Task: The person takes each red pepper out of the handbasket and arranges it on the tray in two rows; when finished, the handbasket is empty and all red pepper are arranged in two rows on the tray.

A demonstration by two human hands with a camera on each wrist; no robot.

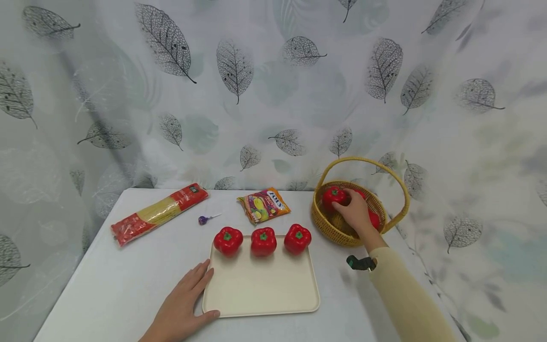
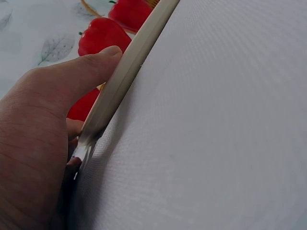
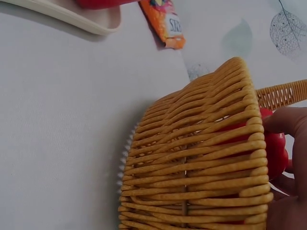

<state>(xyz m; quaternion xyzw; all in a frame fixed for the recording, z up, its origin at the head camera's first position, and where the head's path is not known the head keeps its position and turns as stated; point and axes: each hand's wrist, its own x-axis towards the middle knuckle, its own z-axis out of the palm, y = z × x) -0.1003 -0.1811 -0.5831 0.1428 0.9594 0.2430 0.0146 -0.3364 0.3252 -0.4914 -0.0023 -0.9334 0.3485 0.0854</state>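
Observation:
My left hand (image 1: 183, 301) rests at the left front corner of a cream tray (image 1: 265, 289). Its fingers lie straight along the tray's left side, and the thumb (image 2: 98, 64) touches the near rim in the left wrist view. Three red bell peppers (image 1: 263, 242) stand in a row at the tray's far edge. To the right, my right hand (image 1: 358, 213) reaches into a wicker basket (image 1: 326, 230) and grips a red bell pepper (image 1: 333, 195) by its sides. Other red peppers (image 1: 374, 219) lie in the basket, partly hidden by that hand.
The basket's tall handle (image 1: 403, 190) arches over its opening. Behind the tray lie an orange Fox's candy bag (image 1: 265, 205) and a lollipop (image 1: 202, 220). A long red-and-yellow packet (image 1: 160, 213) lies at the back left. A leaf-print curtain (image 1: 273, 95) hangs behind the white table.

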